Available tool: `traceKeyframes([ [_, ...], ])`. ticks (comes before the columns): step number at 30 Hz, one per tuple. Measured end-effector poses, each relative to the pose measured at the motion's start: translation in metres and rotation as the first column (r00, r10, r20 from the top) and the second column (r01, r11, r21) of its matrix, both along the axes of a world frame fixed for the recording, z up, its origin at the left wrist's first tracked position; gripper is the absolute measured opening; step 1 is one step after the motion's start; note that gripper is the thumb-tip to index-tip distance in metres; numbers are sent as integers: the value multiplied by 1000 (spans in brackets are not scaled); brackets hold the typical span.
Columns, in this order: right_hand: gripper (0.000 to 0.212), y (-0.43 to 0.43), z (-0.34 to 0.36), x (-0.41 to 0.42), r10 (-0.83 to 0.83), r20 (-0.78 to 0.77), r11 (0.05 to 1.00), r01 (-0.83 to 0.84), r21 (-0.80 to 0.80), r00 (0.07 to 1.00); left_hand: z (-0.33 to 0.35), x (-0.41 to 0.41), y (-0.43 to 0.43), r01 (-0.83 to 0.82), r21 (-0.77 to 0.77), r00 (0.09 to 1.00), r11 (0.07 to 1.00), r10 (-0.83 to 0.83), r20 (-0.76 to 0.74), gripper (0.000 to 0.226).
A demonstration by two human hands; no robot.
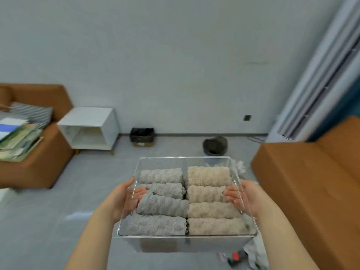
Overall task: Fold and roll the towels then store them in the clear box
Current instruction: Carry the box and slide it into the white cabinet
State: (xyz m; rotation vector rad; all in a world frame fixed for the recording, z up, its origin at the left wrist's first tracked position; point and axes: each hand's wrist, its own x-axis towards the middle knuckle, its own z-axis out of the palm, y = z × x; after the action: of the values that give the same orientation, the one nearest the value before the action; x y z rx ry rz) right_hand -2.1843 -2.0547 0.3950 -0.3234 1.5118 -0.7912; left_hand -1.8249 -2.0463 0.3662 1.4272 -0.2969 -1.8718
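Storage step apparently nearing completion: clear box (pixel 187 235), packed with rolled grey towels (pixel 159 204) and beige towels (pixel 211 193), being held above floor (pixel 78 191); left grip (pixel 124 199) and right grip (pixel 243 197) clamping its side walls. Next, likely: setting down level.

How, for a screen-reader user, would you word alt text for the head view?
A left hand and right hand hold a clear rectangular plastic box by its sides; inside lie four rolled grey towels beside four rolled beige towels.
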Motion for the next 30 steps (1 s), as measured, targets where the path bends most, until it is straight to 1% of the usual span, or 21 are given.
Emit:
traceKeyframes([
  [2, 45, -39, -5, 32, 51, -10, 999, -51, -1, 999, -2, 29, -15, -59, 8, 998, 998, 59, -6, 50],
  [4, 45, -83, -10, 76, 118, 4, 993, -118, -6, 993, -5, 69, -36, -115, 12, 993, 993, 115, 19, 47],
  [6, 47, -126, -18, 122, 146, -4, 989, -146, -3, 989, -10, 109, -64, -148, 34, 987, 988, 145, 67, 47],
  [8, 50, -159, -18, 159, 160, 44, 987, -160, 3, 986, -9, 140, -89, -165, 48, 981, 985, 159, 109, 48],
  [9, 52, -183, -22, 182, 172, 43, 985, -172, 0, 984, -9, 161, -106, -172, 50, 980, 984, 165, 115, 48],
  [10, 53, -206, -25, 202, 184, 16, 983, -184, 6, 983, -7, 178, -124, -187, 46, 975, 981, 180, 128, 48],
  [11, 53, -224, -26, 217, 192, -41, 981, -192, 4, 980, -6, 190, -138, -209, 37, 969, 977, 202, 143, 49],
  [15, 60, -291, -28, 286, 298, -195, 954, -301, 14, 934, -10, 245, -196, -274, 58, 936, 960, 253, 243, 59],
  [18, 55, -345, -33, 332, 372, -288, 924, -382, 20, 883, -12, 279, -240, -293, 87, 908, 952, 249, 338, 57],
  [21, 47, -407, -38, 387, 467, -366, 869, -495, 20, 805, -22, 322, -281, -373, 103, 865, 922, 305, 399, 59],
  [24, 44, -461, -38, 443, 523, -421, 813, -583, -17, 741, -31, 365, -315, -472, 67, 793, 879, 390, 468, 62],
  [27, 42, -496, -42, 490, 535, -457, 788, -614, -32, 710, -33, 398, -338, -547, 28, 720, 837, 452, 527, 64],
  [30, 45, -532, -48, 537, 553, -493, 757, -653, -39, 671, -40, 436, -363, -574, -9, 655, 819, 466, 594, 65],
])
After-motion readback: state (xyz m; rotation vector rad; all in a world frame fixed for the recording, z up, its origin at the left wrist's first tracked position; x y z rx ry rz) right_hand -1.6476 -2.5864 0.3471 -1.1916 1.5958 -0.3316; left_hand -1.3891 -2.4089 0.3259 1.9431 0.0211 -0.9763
